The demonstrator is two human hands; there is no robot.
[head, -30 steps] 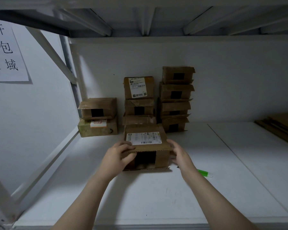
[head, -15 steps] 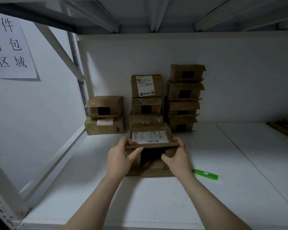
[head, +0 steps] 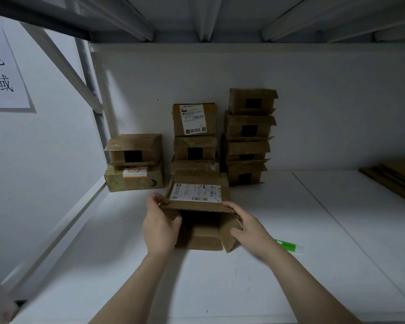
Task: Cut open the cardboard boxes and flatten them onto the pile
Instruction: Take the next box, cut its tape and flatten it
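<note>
A small brown cardboard box with a white label on top lies on the white shelf, its near end open with the flaps spread. My left hand grips the box's left side flap, thumb on the top panel's corner. My right hand holds the right side flap, which stands swung outward. A green cutter lies on the shelf just right of my right wrist. Behind the box stand stacks of closed boxes. A pile of flattened cardboard lies at the far right.
A left stack of two boxes and a middle stack stand against the back wall. The white shelf stretches toward me. A slanted metal brace and a paper sign are at the left. Shelf beams hang overhead.
The box's near end has come open: both hands pulled the side flaps outward and the top flap lifted. The view shifted slightly left and closer.
</note>
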